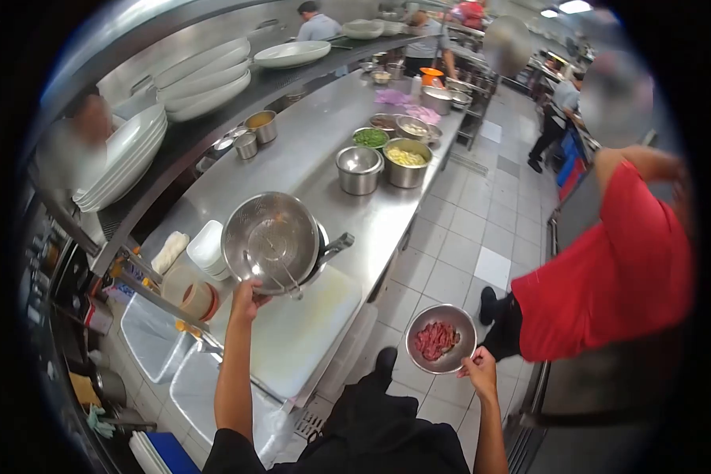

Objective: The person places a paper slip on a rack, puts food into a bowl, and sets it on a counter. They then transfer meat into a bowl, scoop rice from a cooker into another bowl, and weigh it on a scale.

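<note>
On the steel prep counter (308, 150), head view: L hand (249, 300), fingers curled shut on the near rim of a steel colander (270, 239). The colander is held tilted, open side to camera, over a pan (336, 246) w/ its dark handle pointing right. A thin wire utensil lies inside the colander, type unclear. The pan sits at the far edge of a white cutting board (308, 328). R hand (479, 371) is off the counter, over the tiled floor (450, 261). Its fingers are closed on the near rim of a small steel bowl (441, 340) holding raw red meat strips. Counter, further back: empty steel pot (359, 168), pot w/ yellow contents (407, 156), bowl w/ chopped greens (370, 137). Stack of small white bowls (207, 249) sits just left of the colander. Shelf above: stacked white plates (126, 154). Right side: person in red shirt (608, 276), well apart from both hands.
</note>
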`<state>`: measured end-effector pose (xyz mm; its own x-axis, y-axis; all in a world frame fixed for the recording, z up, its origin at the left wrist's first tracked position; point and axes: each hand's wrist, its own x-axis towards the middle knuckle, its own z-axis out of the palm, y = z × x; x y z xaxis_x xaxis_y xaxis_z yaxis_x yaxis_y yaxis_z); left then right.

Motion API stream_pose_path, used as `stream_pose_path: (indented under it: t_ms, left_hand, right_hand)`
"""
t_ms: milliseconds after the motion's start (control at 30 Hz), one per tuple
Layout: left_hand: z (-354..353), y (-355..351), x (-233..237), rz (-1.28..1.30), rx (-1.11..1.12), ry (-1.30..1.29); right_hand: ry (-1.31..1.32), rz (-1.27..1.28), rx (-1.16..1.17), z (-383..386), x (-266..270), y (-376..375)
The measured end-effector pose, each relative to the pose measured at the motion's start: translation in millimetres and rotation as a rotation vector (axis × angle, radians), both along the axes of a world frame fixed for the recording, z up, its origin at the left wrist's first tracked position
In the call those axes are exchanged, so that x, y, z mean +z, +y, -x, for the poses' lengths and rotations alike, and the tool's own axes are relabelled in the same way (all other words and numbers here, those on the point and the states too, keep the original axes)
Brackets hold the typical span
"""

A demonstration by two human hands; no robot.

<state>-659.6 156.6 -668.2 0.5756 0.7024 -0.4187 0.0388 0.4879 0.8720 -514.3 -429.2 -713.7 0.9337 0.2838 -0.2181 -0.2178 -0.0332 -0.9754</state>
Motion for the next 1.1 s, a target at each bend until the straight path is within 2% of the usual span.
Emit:
stream_pose_path:
  t_ms: [100,167,267,367,400,467,500,667,733,800,867,933,1000,1067,1100]
  left_hand:
    - [-90,37,-3,-0.016,0.078,-0.027]
    - [-153,57,-7,-0.029,0.173,0.037]
    - [-245,99,-29,0.029,0.202,-0.023]
    - [-326,133,-35,0.016,0.26,0.026]
    - [-350,136,-24,0.012,0.273,0.03]
    - [-399,132,7,-0.043,0.667,0.105]
    - [-418,136,17,-0.168,0.715,0.214]
    - [-507,175,40,-0.268,0.788,0.317]
    - [-545,183,56,-0.5,0.897,0.834]
    - [-570,213,56,-0.544,0.926,0.866]
    - [-568,227,34,-0.582,0.935,0.942]
    - [-580,248,46,-0.583,0.928,0.885]
    - [-586,260,45,-0.609,0.891,0.958]
    - [-599,273,38,-0.291,0.926,0.536]
    - [-600,288,17,-0.292,0.933,0.433]
  right_hand:
    - [0.001,-0.062,0.012,-104,2,37]
    - [0.014,-0.138,-0.015,-155,2,57]
    - [0.077,-0.175,-0.008,-229,3,82]
    - [0.098,-0.175,-0.006,-309,14,94]
    - [0.08,-0.175,0.02,-333,20,97]
    - [0.076,-0.151,-0.011,-384,26,106]
    - [0.086,-0.149,-0.01,-410,30,112]
    - [0.058,-0.143,0.014,-538,37,142]
    - [0.057,-0.162,0.028,-593,34,149]
    - [0.062,-0.128,0.041,-650,35,157]
    - [0.001,-0.137,0.038,-694,37,159]
    - [0.047,-0.118,0.015,-750,31,154]
    - [0.069,-0.098,0.036,-791,50,152]
    - [0.068,-0.082,0.05,-841,54,155]
    - [0.06,-0.069,0.05,-862,57,155]
